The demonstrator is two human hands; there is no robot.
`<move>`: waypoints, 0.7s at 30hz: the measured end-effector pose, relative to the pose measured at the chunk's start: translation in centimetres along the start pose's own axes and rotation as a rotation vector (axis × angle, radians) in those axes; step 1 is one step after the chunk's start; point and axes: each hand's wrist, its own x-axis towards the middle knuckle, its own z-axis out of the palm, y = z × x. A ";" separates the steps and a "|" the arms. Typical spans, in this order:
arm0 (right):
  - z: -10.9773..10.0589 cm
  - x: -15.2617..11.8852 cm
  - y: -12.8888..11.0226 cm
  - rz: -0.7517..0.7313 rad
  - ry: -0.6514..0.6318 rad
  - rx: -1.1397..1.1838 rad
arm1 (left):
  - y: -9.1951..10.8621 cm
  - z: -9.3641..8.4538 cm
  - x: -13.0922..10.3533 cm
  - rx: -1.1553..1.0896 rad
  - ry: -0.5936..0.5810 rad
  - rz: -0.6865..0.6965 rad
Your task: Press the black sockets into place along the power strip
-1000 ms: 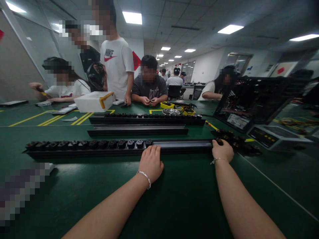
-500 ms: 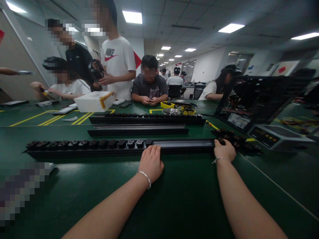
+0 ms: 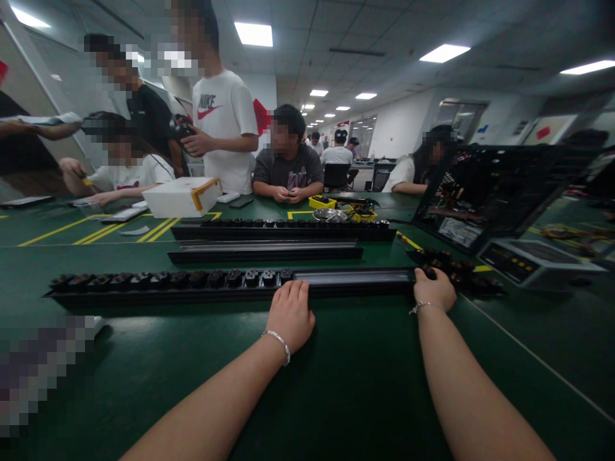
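A long black rail (image 3: 360, 288) lies crosswise on the green table before me. Several black socket modules (image 3: 216, 278) fill its left stretch, while the right stretch shows a bare pale channel. My left hand (image 3: 291, 314) grips the rail near its middle, fingers together over the top beside the last module. My right hand (image 3: 436, 291) is at the rail's right end, fingers closed round a small black socket module (image 3: 429, 273), partly hidden. Behind that hand lies a pile of loose black modules (image 3: 473, 278).
Beyond stand an empty-looking black rail (image 3: 264, 255) and a filled rail (image 3: 283, 232). An open computer case (image 3: 500, 192) and a metal power supply box (image 3: 542, 264) are at right. A white box (image 3: 182, 197), yellow trays (image 3: 321, 202) and a metal dish (image 3: 330, 215) sit farther back. Several people are around.
My hands and the rail stay almost still. Across the table, the person in the dark shirt has turned their head to the left. At far left, someone holding papers has come further into view.
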 end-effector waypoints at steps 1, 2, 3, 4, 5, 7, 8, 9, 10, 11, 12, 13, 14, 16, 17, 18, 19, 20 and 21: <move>0.0 0.0 0.0 0.002 0.004 0.006 | 0.0 0.0 0.0 0.000 0.006 0.001; 0.0 0.0 0.0 0.004 0.007 0.013 | 0.0 0.1 0.0 0.000 0.011 0.003; 0.0 0.1 0.0 0.007 0.010 0.021 | 0.0 0.1 0.0 -0.001 0.015 0.005; 0.0 0.1 0.0 0.011 0.012 0.030 | 0.0 0.1 0.0 -0.001 0.018 0.006; 0.0 0.1 0.1 0.017 0.014 0.038 | 0.0 0.1 0.0 -0.001 0.020 0.006; 0.0 0.2 0.1 0.029 0.022 0.054 | 0.0 0.1 0.0 0.003 0.024 0.006; 0.0 0.2 0.2 0.034 0.029 0.063 | 0.0 0.1 0.0 0.005 0.023 0.006; 0.1 0.2 0.2 0.034 0.038 0.073 | 0.0 0.1 0.0 0.005 0.022 0.006; 0.1 0.2 0.2 0.032 0.047 0.084 | 0.0 0.1 0.0 0.005 0.019 0.005; 0.2 0.2 0.3 0.029 0.055 0.095 | -0.1 0.1 0.0 0.004 0.015 0.004; 0.2 0.2 0.4 0.029 0.061 0.103 | -0.1 0.1 0.0 0.002 0.012 0.004; 0.3 0.2 0.4 0.033 0.064 0.108 | -0.1 0.1 0.0 0.001 0.010 0.004; 0.3 0.2 0.5 0.042 0.065 0.112 | -0.1 0.1 -0.1 0.001 0.010 0.005; 0.4 0.3 0.6 0.062 0.067 0.119 | -0.1 0.1 -0.1 0.004 0.010 0.008; 0.4 0.4 0.7 0.067 0.068 0.123 | -0.1 0.1 -0.1 0.005 0.010 0.009; 0.4 0.5 0.8 0.068 0.070 0.127 | -0.1 0.2 -0.1 0.006 0.009 0.008; 0.4 0.6 0.9 0.065 0.069 0.129 | -0.1 0.2 -0.2 0.007 0.008 0.009; 0.4 0.7 0.9 0.058 0.064 0.129 | -0.1 0.2 -0.2 0.007 0.009 0.011; 0.4 0.8 1.0 0.048 0.057 0.129 | -0.1 0.2 -0.2 0.007 0.012 0.012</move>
